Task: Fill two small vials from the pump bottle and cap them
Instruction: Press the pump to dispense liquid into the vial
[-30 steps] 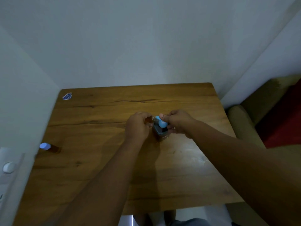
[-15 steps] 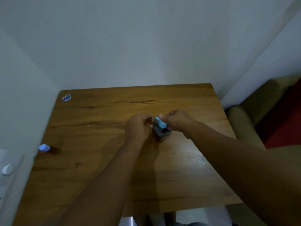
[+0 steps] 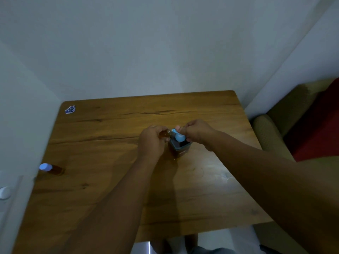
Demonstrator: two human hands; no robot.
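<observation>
In the head view, a pump bottle is seen standing upright near the middle of a wooden desk. Its light blue pump head is gripped from the right by the right hand, whose curled fingers are closed on it with the thumb on top. An amber vial is held by the left hand, its fingers wrapped round it, with the vial's mouth brought just beside the pump's spout. Whether vial and spout touch cannot be told.

A second vial, amber with a pale blue cap, is found lying on its side near the desk's left edge, well apart from the hands. A small blue sticker is seen at the desk's far left corner. An olive chair is placed to the right of the desk.
</observation>
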